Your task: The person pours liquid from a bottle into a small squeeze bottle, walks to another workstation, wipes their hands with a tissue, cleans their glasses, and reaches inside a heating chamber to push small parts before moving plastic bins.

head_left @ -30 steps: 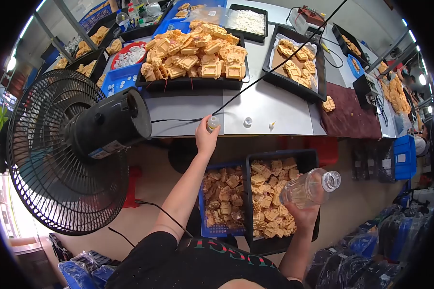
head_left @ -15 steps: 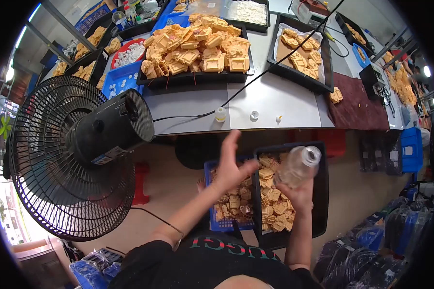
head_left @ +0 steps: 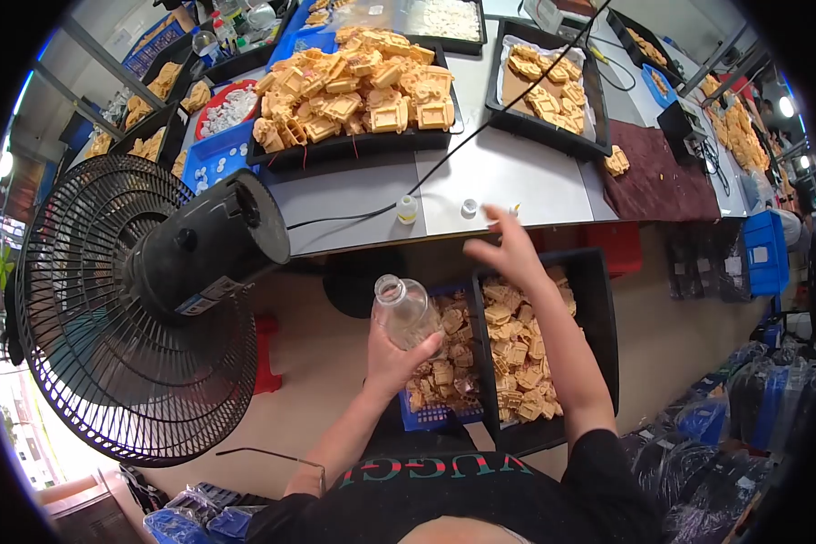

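Note:
My left hand (head_left: 393, 359) is wrapped round a clear, uncapped bottle (head_left: 405, 317), its mouth tilted up toward me, over the blue crate of yellow parts. My right hand (head_left: 514, 254) holds nothing. Its fingers are apart and reach to the table's front edge, close to a small white cap (head_left: 469, 208) and a small yellow-tipped nozzle (head_left: 516, 209) partly hidden by the fingers. Left of these stands a small translucent bottle (head_left: 407, 209) with a yellowish band.
A black tray (head_left: 354, 148) heaped with yellow plastic parts stands at the back. Right of it is a paper-lined black tray (head_left: 598, 148). A large fan (head_left: 145, 308) fills the left side. Below the table edge sit a blue crate (head_left: 423, 419) and a black bin (head_left: 598, 344). A cable (head_left: 480, 150) crosses the table.
The clear bottle has passed from my right hand to my left and moved leftward. My right hand, now free, has gone up to the table edge beside the small cap.

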The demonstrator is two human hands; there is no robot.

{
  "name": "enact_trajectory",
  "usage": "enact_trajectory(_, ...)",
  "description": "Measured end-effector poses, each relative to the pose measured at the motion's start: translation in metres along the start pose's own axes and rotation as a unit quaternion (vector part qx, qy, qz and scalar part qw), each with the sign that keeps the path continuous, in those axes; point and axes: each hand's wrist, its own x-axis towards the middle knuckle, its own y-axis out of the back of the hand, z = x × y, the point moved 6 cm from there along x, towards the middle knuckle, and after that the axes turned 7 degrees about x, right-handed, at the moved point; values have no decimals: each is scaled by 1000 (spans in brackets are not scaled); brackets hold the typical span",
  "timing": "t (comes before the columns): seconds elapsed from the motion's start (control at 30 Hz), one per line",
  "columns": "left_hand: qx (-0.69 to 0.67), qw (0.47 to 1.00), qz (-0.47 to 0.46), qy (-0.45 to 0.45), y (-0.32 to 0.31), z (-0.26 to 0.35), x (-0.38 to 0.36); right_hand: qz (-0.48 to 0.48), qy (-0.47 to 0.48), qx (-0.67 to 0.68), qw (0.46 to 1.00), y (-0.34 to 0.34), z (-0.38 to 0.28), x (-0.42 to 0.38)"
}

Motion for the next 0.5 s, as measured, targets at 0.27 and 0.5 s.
enact_trajectory(0.27,84,996,-2,10,36,-17,-19,123,-7,-218,968,-38,61,81)
enact_trajectory(0.5,30,999,-6,15,50,-7,-20,133,3,-200,971,-35,67,83)
